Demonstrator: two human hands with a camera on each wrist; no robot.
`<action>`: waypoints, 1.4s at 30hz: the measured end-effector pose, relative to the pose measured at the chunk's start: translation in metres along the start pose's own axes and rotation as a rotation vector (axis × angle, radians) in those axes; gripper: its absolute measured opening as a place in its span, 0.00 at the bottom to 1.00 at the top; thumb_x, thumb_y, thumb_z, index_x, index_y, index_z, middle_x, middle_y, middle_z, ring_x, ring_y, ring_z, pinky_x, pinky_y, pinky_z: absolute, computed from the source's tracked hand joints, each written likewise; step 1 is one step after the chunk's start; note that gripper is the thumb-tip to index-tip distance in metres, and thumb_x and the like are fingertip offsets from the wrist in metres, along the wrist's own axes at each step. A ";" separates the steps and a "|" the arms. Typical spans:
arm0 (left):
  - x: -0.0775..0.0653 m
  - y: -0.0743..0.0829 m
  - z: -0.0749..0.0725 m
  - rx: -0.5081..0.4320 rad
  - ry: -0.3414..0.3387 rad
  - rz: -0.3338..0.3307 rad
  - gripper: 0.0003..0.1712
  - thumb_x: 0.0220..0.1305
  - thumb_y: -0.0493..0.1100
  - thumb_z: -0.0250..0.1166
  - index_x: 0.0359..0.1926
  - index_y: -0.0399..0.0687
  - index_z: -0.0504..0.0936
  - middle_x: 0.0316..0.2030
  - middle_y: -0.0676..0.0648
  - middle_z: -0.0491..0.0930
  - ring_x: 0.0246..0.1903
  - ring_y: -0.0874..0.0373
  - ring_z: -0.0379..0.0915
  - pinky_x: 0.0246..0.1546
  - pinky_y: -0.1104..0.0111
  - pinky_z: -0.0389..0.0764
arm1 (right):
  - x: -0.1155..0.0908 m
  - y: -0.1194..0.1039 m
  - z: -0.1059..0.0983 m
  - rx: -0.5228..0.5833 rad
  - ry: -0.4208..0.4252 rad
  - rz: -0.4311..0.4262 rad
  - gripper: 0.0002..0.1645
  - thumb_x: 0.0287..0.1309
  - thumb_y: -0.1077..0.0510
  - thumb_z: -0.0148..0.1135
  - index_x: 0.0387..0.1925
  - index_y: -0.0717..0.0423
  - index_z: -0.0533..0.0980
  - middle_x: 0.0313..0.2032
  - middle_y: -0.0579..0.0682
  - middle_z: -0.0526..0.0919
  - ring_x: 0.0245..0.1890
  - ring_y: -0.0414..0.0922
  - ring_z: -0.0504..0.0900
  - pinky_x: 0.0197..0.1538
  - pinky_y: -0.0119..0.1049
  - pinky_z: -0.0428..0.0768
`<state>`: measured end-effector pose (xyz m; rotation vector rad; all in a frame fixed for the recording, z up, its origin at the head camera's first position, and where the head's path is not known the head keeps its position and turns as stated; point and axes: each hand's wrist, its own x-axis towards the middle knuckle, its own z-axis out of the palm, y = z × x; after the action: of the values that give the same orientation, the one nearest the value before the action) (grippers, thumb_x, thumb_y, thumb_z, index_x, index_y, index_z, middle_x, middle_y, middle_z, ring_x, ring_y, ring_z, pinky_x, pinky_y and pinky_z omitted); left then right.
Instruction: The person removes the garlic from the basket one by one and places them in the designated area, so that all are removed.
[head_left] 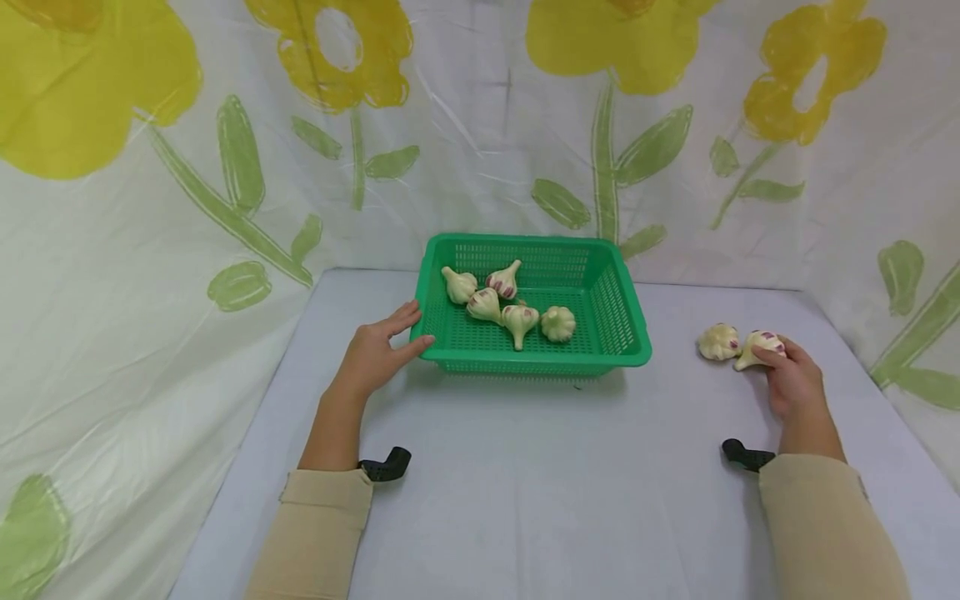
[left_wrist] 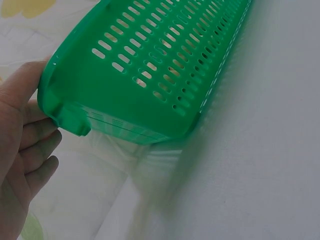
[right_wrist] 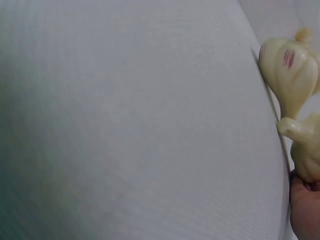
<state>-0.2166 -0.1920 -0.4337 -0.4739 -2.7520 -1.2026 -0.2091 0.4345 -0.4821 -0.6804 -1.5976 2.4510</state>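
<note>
My left hand (head_left: 371, 354) rests at the left end of a green plastic basket (head_left: 540, 357), its thumb over the rim and its fingers extended along the outside. In the left wrist view, those fingers (left_wrist: 42, 145) lie just below the rim's lip. Inside the basket sit several garlic bulbs (head_left: 520, 320), whitish with purple streaks, mostly toward the left. Far to the right, my right hand (head_left: 797, 379) grips another garlic bulb (head_left: 763, 343) low on the table. Right beside it lies a second loose garlic bulb (head_left: 718, 342); both show at the right wrist view's edge.
A pale cloth covers the table (head_left: 525, 492). Behind and around it hangs a white curtain (head_left: 480, 150) printed with yellow flowers and green leaves. Black wrist mounts (head_left: 386, 465) stick out by both beige sleeves (head_left: 825, 525).
</note>
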 end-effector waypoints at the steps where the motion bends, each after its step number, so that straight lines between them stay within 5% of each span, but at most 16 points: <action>1: 0.000 0.000 0.000 -0.001 0.000 -0.001 0.37 0.63 0.61 0.66 0.68 0.48 0.72 0.70 0.54 0.67 0.71 0.55 0.61 0.67 0.51 0.68 | 0.000 0.000 0.001 -0.020 0.011 0.001 0.46 0.59 0.69 0.65 0.75 0.48 0.57 0.50 0.34 0.73 0.56 0.27 0.72 0.59 0.17 0.70; 4: 0.000 0.000 0.000 0.000 0.001 -0.004 0.37 0.63 0.60 0.66 0.68 0.48 0.72 0.70 0.54 0.67 0.71 0.55 0.61 0.67 0.52 0.68 | 0.000 -0.001 0.004 -0.065 0.036 0.010 0.49 0.59 0.68 0.66 0.76 0.49 0.54 0.51 0.33 0.72 0.65 0.30 0.64 0.66 0.19 0.64; 7: 0.000 0.000 -0.001 0.001 -0.001 -0.004 0.37 0.63 0.60 0.66 0.68 0.47 0.72 0.70 0.53 0.67 0.71 0.55 0.61 0.68 0.52 0.67 | 0.001 -0.002 0.005 -0.113 0.067 0.039 0.54 0.58 0.65 0.68 0.78 0.47 0.47 0.63 0.36 0.68 0.70 0.30 0.56 0.72 0.22 0.52; 11: 0.000 -0.001 -0.001 0.007 -0.006 0.002 0.38 0.63 0.61 0.66 0.68 0.46 0.72 0.70 0.52 0.66 0.71 0.54 0.60 0.68 0.51 0.67 | 0.002 -0.003 0.007 -0.166 0.106 0.067 0.58 0.56 0.62 0.70 0.78 0.43 0.45 0.73 0.36 0.55 0.72 0.30 0.53 0.73 0.25 0.50; 18: 0.000 -0.002 0.000 0.019 -0.007 -0.006 0.39 0.63 0.62 0.65 0.68 0.47 0.72 0.71 0.52 0.66 0.71 0.53 0.60 0.68 0.51 0.67 | 0.004 -0.001 0.008 -0.113 0.133 0.050 0.59 0.55 0.67 0.70 0.78 0.44 0.46 0.51 0.32 0.65 0.62 0.29 0.63 0.64 0.18 0.63; 27: 0.000 -0.002 0.001 0.017 -0.004 -0.010 0.39 0.63 0.62 0.65 0.68 0.47 0.72 0.70 0.52 0.66 0.71 0.54 0.60 0.68 0.51 0.67 | 0.002 0.000 0.009 -0.093 0.171 0.061 0.59 0.53 0.65 0.72 0.78 0.42 0.49 0.57 0.31 0.64 0.69 0.31 0.58 0.71 0.23 0.55; 31: 0.000 -0.001 0.001 0.015 -0.004 -0.017 0.38 0.63 0.61 0.66 0.68 0.48 0.72 0.70 0.53 0.66 0.72 0.55 0.59 0.68 0.52 0.67 | 0.001 0.002 0.010 -0.059 0.186 0.043 0.57 0.51 0.67 0.73 0.77 0.44 0.53 0.50 0.33 0.66 0.60 0.29 0.66 0.57 0.16 0.71; 35: 0.000 0.000 0.000 0.015 -0.007 -0.021 0.38 0.63 0.62 0.66 0.68 0.49 0.72 0.70 0.53 0.66 0.72 0.55 0.59 0.68 0.51 0.66 | -0.001 0.002 0.015 0.019 0.215 0.026 0.53 0.51 0.69 0.72 0.74 0.47 0.57 0.50 0.34 0.67 0.53 0.28 0.68 0.41 0.13 0.75; 42: -0.001 0.001 0.000 0.014 -0.009 -0.021 0.38 0.63 0.62 0.66 0.68 0.48 0.72 0.70 0.53 0.66 0.72 0.54 0.59 0.69 0.51 0.66 | -0.001 0.006 0.021 0.049 0.304 0.006 0.52 0.50 0.68 0.74 0.74 0.48 0.60 0.53 0.33 0.66 0.61 0.30 0.65 0.45 0.12 0.75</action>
<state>-0.2158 -0.1917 -0.4332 -0.4517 -2.7781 -1.1879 -0.2163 0.4141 -0.4796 -0.9939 -1.4160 2.2491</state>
